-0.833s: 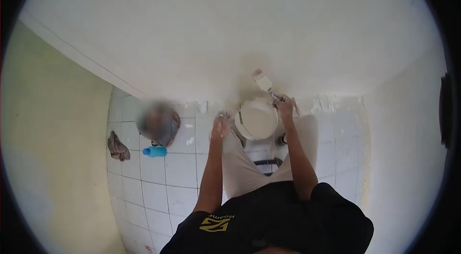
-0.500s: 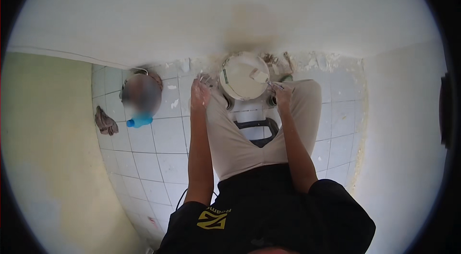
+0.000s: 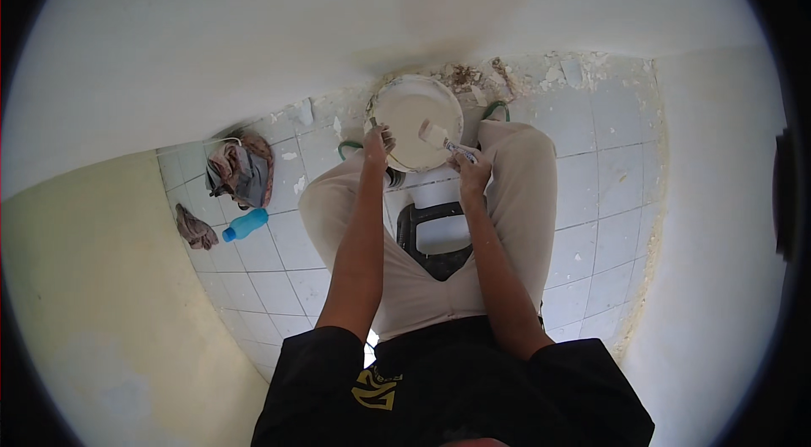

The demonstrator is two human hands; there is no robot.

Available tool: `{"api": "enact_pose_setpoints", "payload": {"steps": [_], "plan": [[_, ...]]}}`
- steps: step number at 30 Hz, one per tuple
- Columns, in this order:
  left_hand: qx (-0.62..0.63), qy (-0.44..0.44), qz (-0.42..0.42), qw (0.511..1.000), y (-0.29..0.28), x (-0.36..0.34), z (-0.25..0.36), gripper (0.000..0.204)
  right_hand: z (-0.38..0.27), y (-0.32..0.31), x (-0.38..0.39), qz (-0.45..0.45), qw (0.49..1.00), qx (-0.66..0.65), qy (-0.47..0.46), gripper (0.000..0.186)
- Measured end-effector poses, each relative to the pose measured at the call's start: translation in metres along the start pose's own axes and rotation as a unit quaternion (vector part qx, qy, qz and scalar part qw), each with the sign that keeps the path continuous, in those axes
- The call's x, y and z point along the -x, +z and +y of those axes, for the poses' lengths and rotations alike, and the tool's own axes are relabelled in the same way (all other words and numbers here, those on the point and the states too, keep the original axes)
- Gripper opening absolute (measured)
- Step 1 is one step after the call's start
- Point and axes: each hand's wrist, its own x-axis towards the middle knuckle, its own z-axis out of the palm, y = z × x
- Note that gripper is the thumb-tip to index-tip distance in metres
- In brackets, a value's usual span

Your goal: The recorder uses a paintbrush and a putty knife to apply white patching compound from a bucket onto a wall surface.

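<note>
A round bucket (image 3: 457, 99) of cream-white paint stands on the floor by the wall, between my feet. My right hand (image 3: 473, 168) is closed around the handle of a paintbrush (image 3: 435, 136). The brush's pale, paint-covered bristles are over the paint inside the bucket's right side; whether they touch it I cannot tell. My left hand (image 3: 378, 145) is at the bucket's near left edge, its fingers curled over the rim. Pale smears show on the left fingers.
A black plastic stool (image 3: 435, 264) shows between my thighs. To the left on the tiled floor (image 3: 300, 286) lie a blue bottle (image 3: 245, 226), a crumpled brown cloth (image 3: 195, 227) and a bundle of cloth (image 3: 242, 168). Flaking paint (image 3: 498, 79) runs along the wall's foot.
My left hand has moved from beside my left knee onto the bucket's rim. The brush has come away from the right rim, further over the paint. The view has shifted.
</note>
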Motion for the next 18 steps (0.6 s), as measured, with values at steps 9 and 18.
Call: {"api": "enact_pose_setpoints", "payload": {"steps": [9, 18], "plan": [[-0.085, 0.211, -0.134, 0.965, 0.033, 0.116, 0.002, 0.021, -0.027, -0.002, 0.022, -0.047, 0.991, 0.072, -0.104, 0.012], [0.076, 0.310, -0.229, 0.919, 0.016, 0.293, 0.063, 0.025, -0.128, -0.018, 0.107, -0.169, 0.942, 0.178, -0.231, 0.023]]}}
